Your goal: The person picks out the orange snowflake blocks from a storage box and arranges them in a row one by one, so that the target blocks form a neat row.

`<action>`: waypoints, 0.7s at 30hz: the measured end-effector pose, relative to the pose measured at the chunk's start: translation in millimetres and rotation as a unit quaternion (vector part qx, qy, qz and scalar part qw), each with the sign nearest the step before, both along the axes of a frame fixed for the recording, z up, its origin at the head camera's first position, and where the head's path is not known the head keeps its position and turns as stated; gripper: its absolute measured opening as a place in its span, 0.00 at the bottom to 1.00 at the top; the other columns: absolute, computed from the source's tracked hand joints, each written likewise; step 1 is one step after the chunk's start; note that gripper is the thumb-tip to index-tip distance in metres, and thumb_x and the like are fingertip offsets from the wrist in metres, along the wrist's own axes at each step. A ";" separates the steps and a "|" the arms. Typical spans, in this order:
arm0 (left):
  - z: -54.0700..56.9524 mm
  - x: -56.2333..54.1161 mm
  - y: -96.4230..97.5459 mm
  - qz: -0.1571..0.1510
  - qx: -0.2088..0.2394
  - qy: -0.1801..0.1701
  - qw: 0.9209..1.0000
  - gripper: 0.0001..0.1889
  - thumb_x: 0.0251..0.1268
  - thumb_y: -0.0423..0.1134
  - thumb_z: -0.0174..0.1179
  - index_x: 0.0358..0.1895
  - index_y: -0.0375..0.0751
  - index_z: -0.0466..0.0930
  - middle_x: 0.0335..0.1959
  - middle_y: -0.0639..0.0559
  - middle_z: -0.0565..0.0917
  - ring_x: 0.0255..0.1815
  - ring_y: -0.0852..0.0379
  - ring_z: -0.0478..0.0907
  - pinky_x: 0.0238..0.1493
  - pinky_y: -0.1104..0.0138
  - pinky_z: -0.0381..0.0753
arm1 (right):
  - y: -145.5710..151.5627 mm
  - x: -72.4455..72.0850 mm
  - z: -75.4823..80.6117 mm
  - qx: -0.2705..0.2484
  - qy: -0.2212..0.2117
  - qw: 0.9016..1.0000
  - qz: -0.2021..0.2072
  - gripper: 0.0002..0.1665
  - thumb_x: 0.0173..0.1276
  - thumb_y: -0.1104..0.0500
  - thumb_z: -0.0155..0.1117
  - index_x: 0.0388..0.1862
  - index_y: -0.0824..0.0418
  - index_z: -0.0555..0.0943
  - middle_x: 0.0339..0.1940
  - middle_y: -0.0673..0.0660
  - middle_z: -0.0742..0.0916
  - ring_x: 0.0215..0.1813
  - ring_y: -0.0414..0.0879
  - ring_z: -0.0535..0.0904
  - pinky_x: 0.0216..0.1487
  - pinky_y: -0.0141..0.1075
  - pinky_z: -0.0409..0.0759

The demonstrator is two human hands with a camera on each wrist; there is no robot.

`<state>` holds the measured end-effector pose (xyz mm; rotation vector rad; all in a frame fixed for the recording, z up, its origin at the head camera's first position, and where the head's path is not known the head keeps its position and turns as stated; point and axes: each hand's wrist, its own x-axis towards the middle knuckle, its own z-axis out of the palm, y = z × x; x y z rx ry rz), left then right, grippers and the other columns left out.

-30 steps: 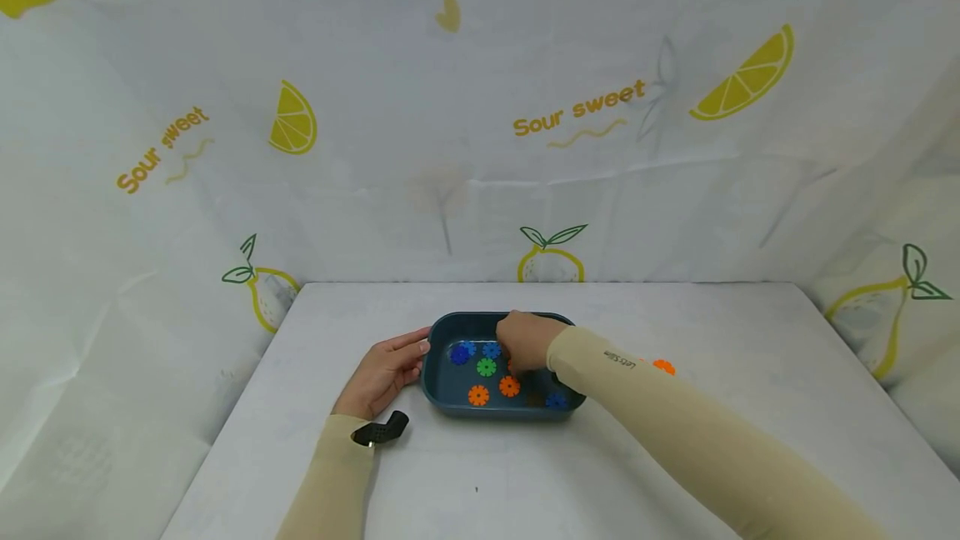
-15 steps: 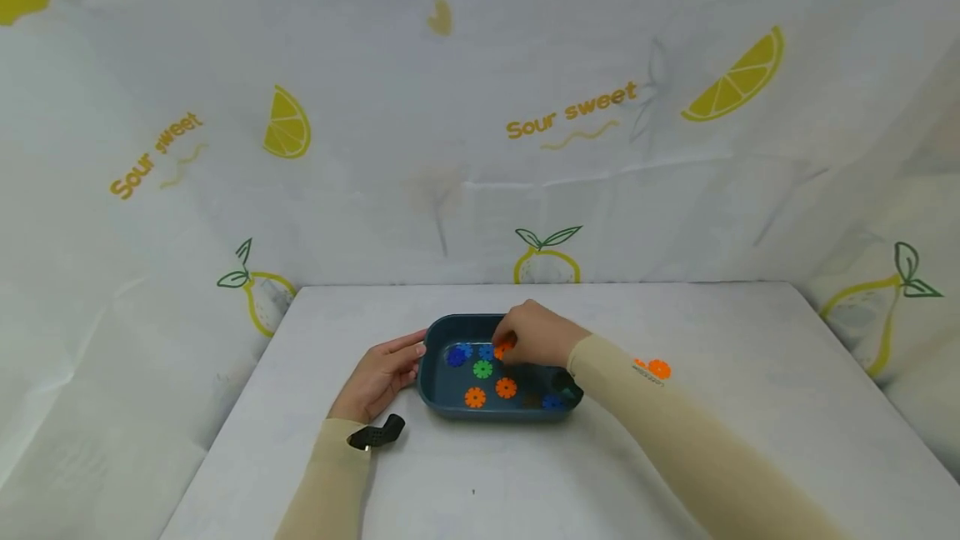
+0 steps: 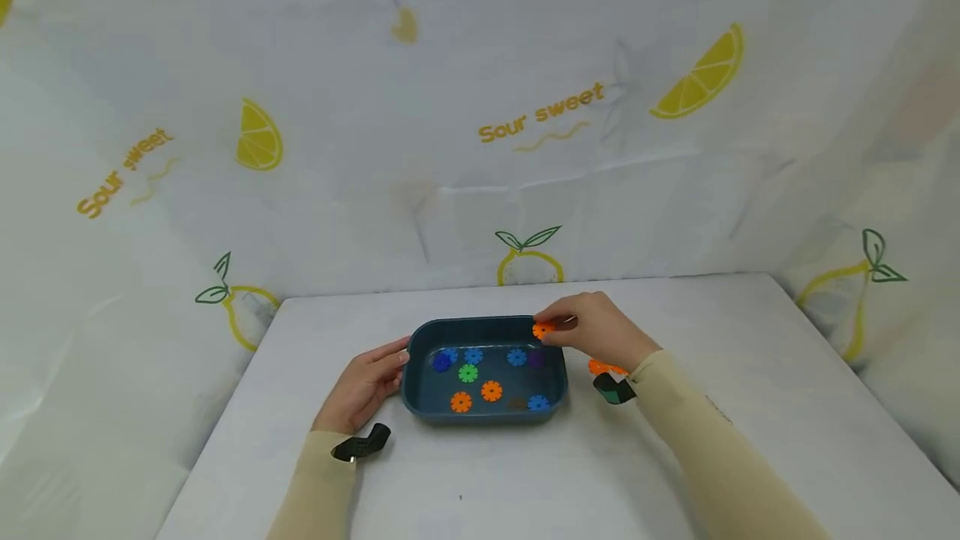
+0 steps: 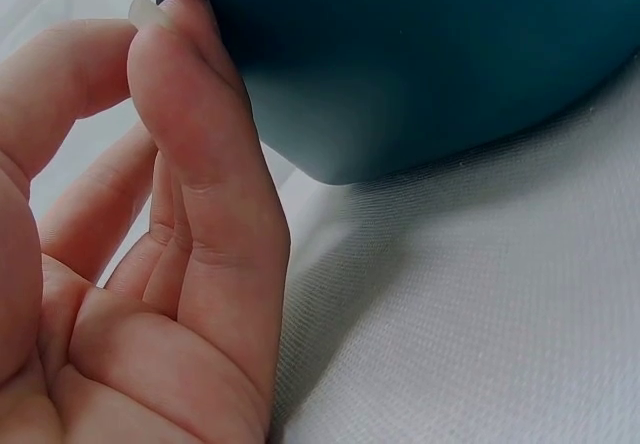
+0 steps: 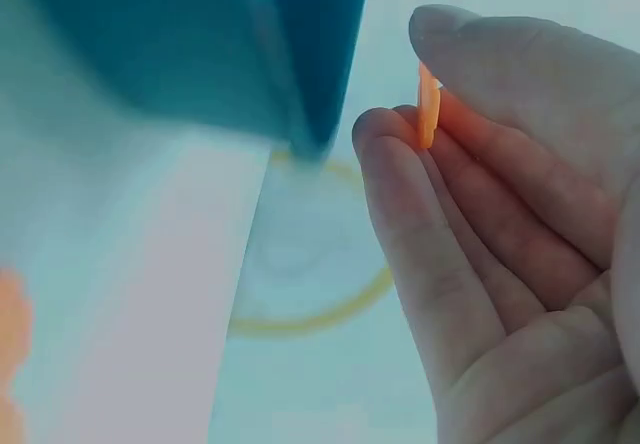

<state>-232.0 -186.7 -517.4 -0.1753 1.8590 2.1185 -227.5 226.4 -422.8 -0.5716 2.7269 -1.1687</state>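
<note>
My right hand (image 3: 602,332) pinches an orange notched plastic disc (image 3: 541,330) between thumb and fingers, just above the right rear corner of a dark teal tray (image 3: 483,418). In the right wrist view the disc (image 5: 428,109) shows edge-on at the fingertips. At the tray's left end, my left hand (image 3: 363,390) holds its wall; the thumb lies against the teal side (image 4: 390,84) in the left wrist view. Inside the tray lie several similar discs: a green disc (image 3: 468,373), an orange disc (image 3: 492,391), blue ones, a purple disc (image 3: 535,358) and a brown disc (image 3: 518,403).
More orange discs (image 3: 598,367) lie on the white tabletop (image 3: 480,473) right of the tray, partly behind my right wrist. A white curtain (image 3: 337,215) with lemon prints hangs behind the table. Each wrist wears a black camera mount (image 3: 363,443).
The right hand has lifted an orange disc out of the tray and moved right, over the rear corner. My left hand keeps its place at the tray. The head view has turned slightly right.
</note>
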 end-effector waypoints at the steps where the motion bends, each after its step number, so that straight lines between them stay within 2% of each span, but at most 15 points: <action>1: -0.3 0.3 -0.3 0.000 0.001 -0.001 1.000 0.28 0.75 0.41 0.70 0.75 0.42 0.79 0.43 0.55 0.88 0.36 0.62 0.80 0.38 0.74 0.83 | 7.5 1.4 -1.9 -0.002 0.003 1.000 -0.007 0.19 0.73 0.54 0.77 0.60 0.55 0.91 0.53 0.49 0.94 0.54 0.47 0.90 0.60 0.46 0.89; 12: 0.9 2.2 0.2 -0.009 0.001 0.003 1.000 0.31 0.75 0.43 0.71 0.77 0.40 0.76 0.42 0.56 0.88 0.36 0.63 0.80 0.39 0.75 0.83 | 78.0 27.8 -18.0 0.012 -0.005 0.995 -0.099 0.23 0.72 0.49 0.77 0.63 0.54 0.90 0.57 0.52 0.92 0.56 0.49 0.89 0.59 0.46 0.89; 21: 1.2 3.2 0.4 -0.005 0.007 -0.001 1.000 0.31 0.76 0.42 0.69 0.78 0.39 0.75 0.42 0.56 0.89 0.36 0.63 0.80 0.38 0.75 0.83 | 118.1 41.6 -38.2 0.038 0.001 0.990 -0.136 0.22 0.73 0.49 0.77 0.63 0.53 0.90 0.58 0.53 0.92 0.58 0.52 0.90 0.58 0.48 0.89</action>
